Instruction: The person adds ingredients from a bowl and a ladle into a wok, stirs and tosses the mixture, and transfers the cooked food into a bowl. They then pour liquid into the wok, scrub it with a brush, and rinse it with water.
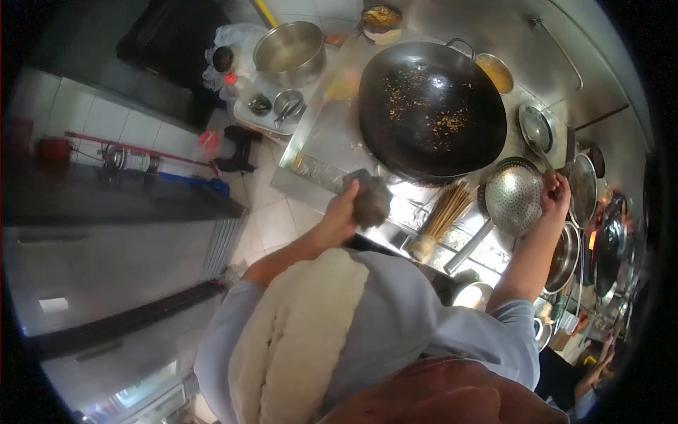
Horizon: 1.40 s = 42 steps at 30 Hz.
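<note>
My left hand (342, 215) is closed on a dark, wadded cloth (371, 201) in front of the stove's near edge. My right hand (556, 194) grips the handle of a metal ladle (535, 129), whose bowl points away from me. Between and beyond both hands sits a large black wok (432, 106) with brown bits scattered over its inside. Close to my right hand lies a perforated strainer (514, 196), its handle angled toward me. A bamboo wok brush (443, 220) rests between the cloth and the strainer.
A steel pot (289, 55) and a small metal cup (289, 106) stand at the far left. Behind the wok are a bowl of yellowish liquid (494, 73) and a container (381, 22). Another wok (609, 247) stands at right; a co-worker's arm (597, 371) shows lower right.
</note>
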Tool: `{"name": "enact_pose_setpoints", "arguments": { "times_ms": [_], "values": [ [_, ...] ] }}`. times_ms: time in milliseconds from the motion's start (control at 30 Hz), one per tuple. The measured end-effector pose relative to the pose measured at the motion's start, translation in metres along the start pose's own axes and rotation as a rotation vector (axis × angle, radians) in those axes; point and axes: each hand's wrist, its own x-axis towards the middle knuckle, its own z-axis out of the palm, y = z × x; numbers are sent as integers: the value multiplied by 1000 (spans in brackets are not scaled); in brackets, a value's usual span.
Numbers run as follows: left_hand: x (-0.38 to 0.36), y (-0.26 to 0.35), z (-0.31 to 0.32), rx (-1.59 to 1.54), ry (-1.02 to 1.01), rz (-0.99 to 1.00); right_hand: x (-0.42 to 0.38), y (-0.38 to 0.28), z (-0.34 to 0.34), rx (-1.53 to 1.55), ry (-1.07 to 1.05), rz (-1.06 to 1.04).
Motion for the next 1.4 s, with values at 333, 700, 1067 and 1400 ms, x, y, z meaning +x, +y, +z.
{"name": "enact_pose_setpoints", "arguments": {
  "times_ms": [333, 700, 1067, 1400],
  "values": [
    [53, -14, 56, 6, -59, -121, -182, 45, 49, -309, -91, -128],
    [62, -1, 79, -14, -129, -169, -346, 118, 127, -701, -28, -50],
    [70, -1, 62, 287, 69, 61, -244, 199, 59, -1610, 390, -439],
    [-30, 20, -15, 528, 88, 121, 75, 28, -1, -1424, 259, -42]
  ]
}}
